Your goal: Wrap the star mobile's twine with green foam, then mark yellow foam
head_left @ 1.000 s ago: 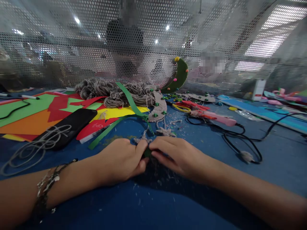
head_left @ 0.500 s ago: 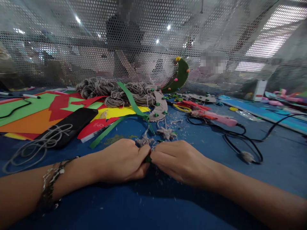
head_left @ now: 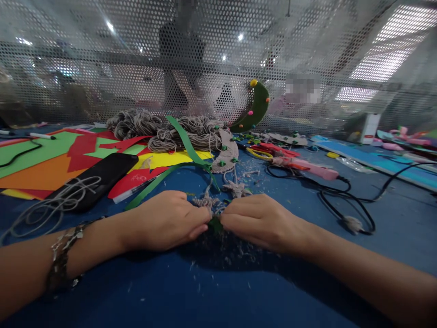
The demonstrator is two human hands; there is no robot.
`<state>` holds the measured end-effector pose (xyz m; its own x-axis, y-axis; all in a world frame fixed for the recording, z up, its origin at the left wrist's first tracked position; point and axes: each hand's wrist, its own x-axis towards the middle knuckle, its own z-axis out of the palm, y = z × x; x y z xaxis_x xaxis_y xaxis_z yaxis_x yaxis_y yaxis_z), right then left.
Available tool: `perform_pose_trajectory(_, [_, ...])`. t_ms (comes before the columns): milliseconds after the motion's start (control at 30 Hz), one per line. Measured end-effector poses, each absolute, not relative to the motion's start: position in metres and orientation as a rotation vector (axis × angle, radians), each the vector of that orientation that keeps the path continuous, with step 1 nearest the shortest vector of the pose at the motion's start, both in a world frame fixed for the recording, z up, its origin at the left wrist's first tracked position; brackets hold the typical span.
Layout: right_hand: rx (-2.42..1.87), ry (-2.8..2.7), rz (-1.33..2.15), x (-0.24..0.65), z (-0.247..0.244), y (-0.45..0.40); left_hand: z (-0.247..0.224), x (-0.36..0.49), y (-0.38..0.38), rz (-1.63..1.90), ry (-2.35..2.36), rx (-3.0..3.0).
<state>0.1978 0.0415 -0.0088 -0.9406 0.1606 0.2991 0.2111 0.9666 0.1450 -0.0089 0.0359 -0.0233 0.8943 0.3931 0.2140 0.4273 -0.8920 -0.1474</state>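
A small dark green piece (head_left: 215,224) shows between my fingertips, low over the blue table. My left hand (head_left: 170,221) is closed in a pinch at its left side. From the right, my right hand (head_left: 266,222) pinches at the same piece, its fingertips mostly hidden. Just beyond my fingers lie two grey yarn-wrapped stars, one on the left (head_left: 205,199) and one on the right (head_left: 237,187). Cords run from them to a grey crescent (head_left: 226,152) with green bits on it. A green ribbon (head_left: 186,139) lies beside the crescent.
Coloured paper (head_left: 44,173), a black phone (head_left: 102,180) and looped grey cord lie left. Grey yarn bundles (head_left: 186,134) and a green crescent with pompoms (head_left: 261,107) stand behind. At right are a pink glue gun (head_left: 310,169), its black cable and scissors (head_left: 260,154).
My hands have moved slightly up and apart, and more of the green piece shows between them. The left fingers have straightened a little.
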Motion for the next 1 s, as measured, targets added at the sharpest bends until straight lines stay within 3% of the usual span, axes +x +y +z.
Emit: perform_pose_trajectory(1000, [-0.194,-2.971,-0.165,0.1904,-0.0133,0.0375,-0.0279,-0.0091,0.0328,-0.317,-0.419,-2.910])
